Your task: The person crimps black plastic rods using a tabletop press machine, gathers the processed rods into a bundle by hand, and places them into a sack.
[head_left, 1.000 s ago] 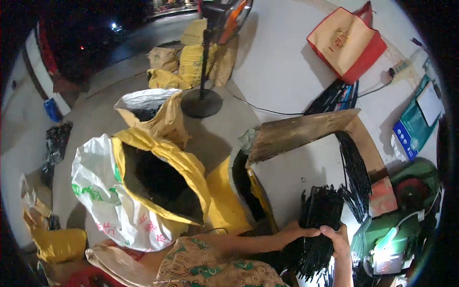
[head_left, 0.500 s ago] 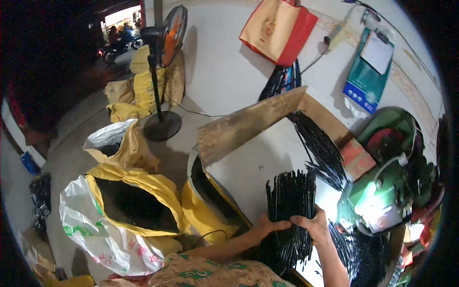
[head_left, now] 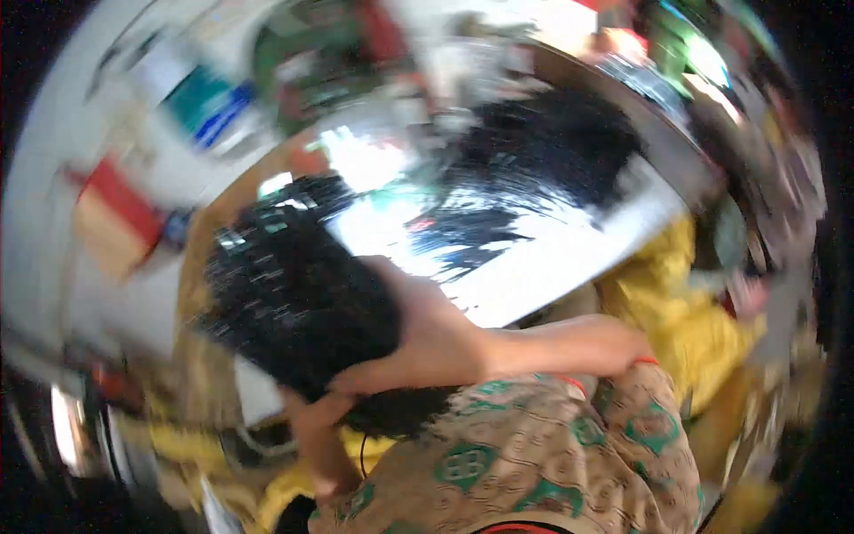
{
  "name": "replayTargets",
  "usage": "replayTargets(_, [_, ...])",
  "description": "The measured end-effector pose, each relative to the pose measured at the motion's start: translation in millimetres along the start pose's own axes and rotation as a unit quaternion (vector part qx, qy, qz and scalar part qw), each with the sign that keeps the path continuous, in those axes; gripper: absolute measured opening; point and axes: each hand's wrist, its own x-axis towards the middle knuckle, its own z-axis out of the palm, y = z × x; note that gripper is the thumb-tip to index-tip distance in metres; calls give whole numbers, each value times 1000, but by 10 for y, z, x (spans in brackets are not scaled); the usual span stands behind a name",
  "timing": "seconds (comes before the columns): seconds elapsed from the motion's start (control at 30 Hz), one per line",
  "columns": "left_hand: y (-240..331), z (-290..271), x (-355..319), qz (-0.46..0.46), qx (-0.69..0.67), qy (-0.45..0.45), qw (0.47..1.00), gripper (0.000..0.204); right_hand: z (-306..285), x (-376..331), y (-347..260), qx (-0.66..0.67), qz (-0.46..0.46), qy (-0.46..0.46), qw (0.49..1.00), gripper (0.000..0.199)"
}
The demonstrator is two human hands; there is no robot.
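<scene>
The picture is heavily blurred by motion. A thick bundle of thin black strips lies at the left centre. My right hand presses on its right side, with the forearm coming in from the right. Under the bundle's lower end, my left hand grips it. Both hands are closed on the bundle. It rests over the edge of a white board with a brown frame.
A second heap of black strips lies farther back on the white board. Yellow sacks stand at the right and lower left. A red bag and a blue-green package smear at the left. My patterned sleeve fills the bottom.
The view has swung sharply and turned blurred, so the board and bundle now sit left and centre. Both hands keep their hold on the black bundle.
</scene>
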Motion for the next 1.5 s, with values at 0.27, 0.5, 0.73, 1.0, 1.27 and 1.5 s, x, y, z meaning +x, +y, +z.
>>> replayTargets(0.27, [461,1850,650,-87,93,-201,971,78,-866,-622,310,161,-27,292,942,64])
replayTargets(0.5, [-124,2944,1305,-228,184,-438,850,55,-1549,-929,507,264,5,539,800,39])
replayTargets(0.73, [-502,4208,1844,-288,168,-638,694,56,-2409,-1006,486,388,-38,617,684,43])
replayTargets(1.0, [-774,4895,2027,-382,169,-654,631,55,-3016,-1057,387,368,47,684,629,32])
replayTargets(1.27, [-429,4550,2134,-320,206,-569,729,60,-3030,-934,-84,301,152,610,717,60])
replayTargets(1.5, [-151,4687,1803,-333,137,-537,763,65,-3255,-1203,-448,158,162,586,778,65])
